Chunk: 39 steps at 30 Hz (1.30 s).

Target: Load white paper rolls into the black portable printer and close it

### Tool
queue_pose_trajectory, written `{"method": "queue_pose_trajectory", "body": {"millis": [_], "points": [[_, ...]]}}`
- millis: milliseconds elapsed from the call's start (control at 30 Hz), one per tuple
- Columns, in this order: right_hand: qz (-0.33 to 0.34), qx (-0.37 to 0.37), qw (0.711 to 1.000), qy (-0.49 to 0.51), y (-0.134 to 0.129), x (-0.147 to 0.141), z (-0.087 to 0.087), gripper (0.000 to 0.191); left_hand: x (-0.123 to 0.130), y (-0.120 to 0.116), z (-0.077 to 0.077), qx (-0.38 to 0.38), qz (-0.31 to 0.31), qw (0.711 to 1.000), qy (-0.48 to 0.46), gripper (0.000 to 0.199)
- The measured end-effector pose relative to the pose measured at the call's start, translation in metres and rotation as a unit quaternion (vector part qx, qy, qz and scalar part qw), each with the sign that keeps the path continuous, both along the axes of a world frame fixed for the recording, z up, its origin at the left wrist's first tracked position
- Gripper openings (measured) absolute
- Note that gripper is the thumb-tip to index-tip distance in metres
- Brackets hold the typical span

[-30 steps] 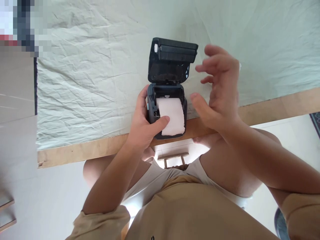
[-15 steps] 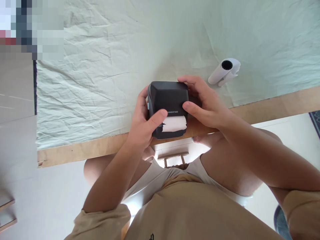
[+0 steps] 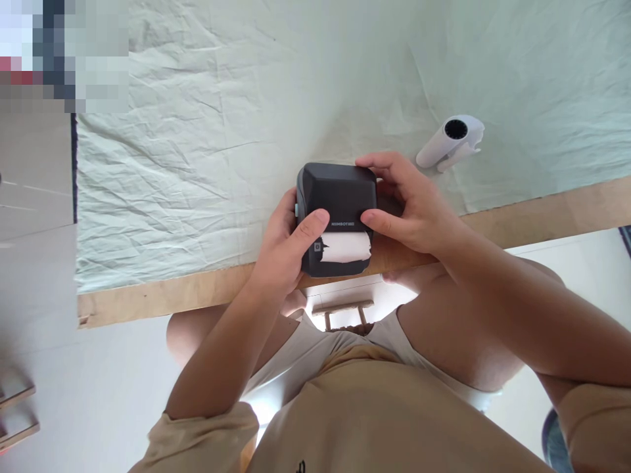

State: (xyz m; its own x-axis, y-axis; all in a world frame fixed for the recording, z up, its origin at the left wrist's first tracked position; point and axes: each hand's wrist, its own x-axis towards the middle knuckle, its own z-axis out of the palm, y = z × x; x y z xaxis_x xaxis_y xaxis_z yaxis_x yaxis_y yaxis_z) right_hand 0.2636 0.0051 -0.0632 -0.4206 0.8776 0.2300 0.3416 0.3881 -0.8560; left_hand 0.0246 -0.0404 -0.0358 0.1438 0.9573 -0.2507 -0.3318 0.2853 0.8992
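A black label printer [image 3: 340,190] with white lettering is at the table's near edge, between both hands. White paper [image 3: 346,247] with a ragged edge sticks out of its lower front. My left hand [image 3: 288,246] wraps round the printer's left side, its thumb on the front face beside the lettering. My right hand [image 3: 409,203] grips the right side, thumb on the front near the lower right and a finger at the top corner. The fingers behind the printer are partly hidden.
A white paper roll [image 3: 434,146] with a dark round end and a loose torn flap stands on the pale green cloth [image 3: 197,131], right of the printer. A bare wooden edge [image 3: 162,295] runs along the table's front. My legs are below it.
My left thumb has shifted slightly, and more of the lettering and a small square mark beside the paper now show. The whole view has moved a little.
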Motion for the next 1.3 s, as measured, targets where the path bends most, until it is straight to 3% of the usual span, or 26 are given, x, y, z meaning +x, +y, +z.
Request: {"method": "queue_pose_trajectory", "body": {"millis": [600,800,1000,1200,1300], "points": [[-0.005,0.048,0.999,-0.025,-0.002,-0.001,-0.004,0.065,-0.001,-0.001,0.003,-0.017,0.003,1.000,0.019,0.045],[-0.006,0.067,0.997,-0.040,-0.003,0.000,-0.004,0.064,0.001,0.006,-0.006,0.008,0.020,1.000,-0.020,0.048],[-0.035,0.125,0.991,-0.030,-0.004,0.000,-0.001,0.057,0.007,0.009,-0.012,-0.042,0.097,0.994,-0.041,0.043],[-0.007,0.070,0.997,0.007,-0.009,-0.004,0.005,0.067,0.007,0.011,-0.012,-0.018,0.125,0.992,-0.015,0.040],[-0.059,0.075,0.995,-0.006,-0.016,-0.011,0.018,0.048,0.004,0.010,-0.016,-0.034,0.138,0.990,-0.014,0.039]]}}
